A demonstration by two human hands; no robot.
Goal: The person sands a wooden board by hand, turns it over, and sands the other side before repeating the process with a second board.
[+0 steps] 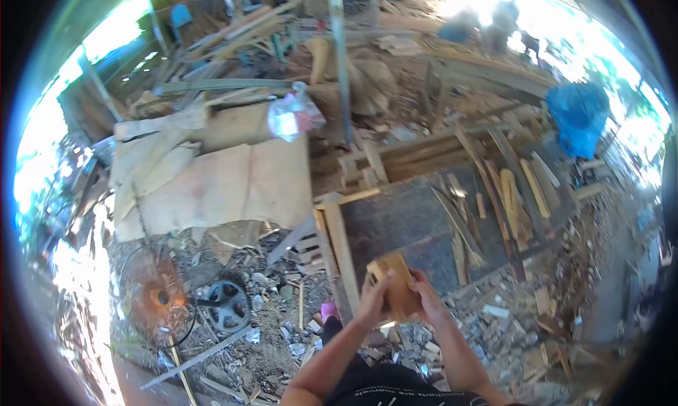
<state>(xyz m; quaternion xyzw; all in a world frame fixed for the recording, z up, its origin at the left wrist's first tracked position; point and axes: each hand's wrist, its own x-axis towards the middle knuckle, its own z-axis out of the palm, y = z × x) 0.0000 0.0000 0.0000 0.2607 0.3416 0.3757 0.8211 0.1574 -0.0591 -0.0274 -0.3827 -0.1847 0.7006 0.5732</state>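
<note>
I hold a short block of pale wood [393, 279] upright in front of me with both hands. My left hand [372, 300] grips its left side. My right hand [426, 300] wraps its right side and lower edge. The block has a small dark notch near its top left corner. Just beyond it lies a dark workbench top [409, 219] framed by wooden rails.
Several wood strips and offcuts [508, 194] lie on the bench's right part. Large plywood sheets [219, 183] and a plastic bag [293, 116] sit to the left. A rusty disc [157, 296] and a black wheel [227, 306] lie on rubble-strewn ground. A blue tarp [579, 116] is at far right.
</note>
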